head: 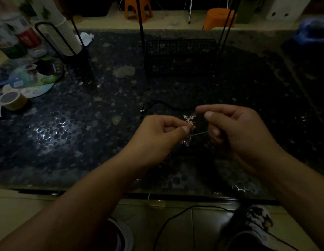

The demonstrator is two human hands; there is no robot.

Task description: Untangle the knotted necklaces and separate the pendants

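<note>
Pinching a silver cross pendant (189, 120) above the dark desk (85, 124), the left hand (157, 138) keeps a tight grip; the right hand (235, 129) pinches its thin chain (198, 134) taut.

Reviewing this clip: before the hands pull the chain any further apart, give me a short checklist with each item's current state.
1. Left hand has a firm pinch at the silver pendant: ok, fingers curled at it.
2. Right hand holds the thin chain: ok, a taut strand runs between the hands.
3. Knot location visible: cannot tell, image dark and the tangle too small.
4. Second pendant free of the first: not ok, it hangs just below the left fingers, close to the chain.
5. Black cord necklace clear of the work: cannot tell, it lies on the table behind the hands.
</note>
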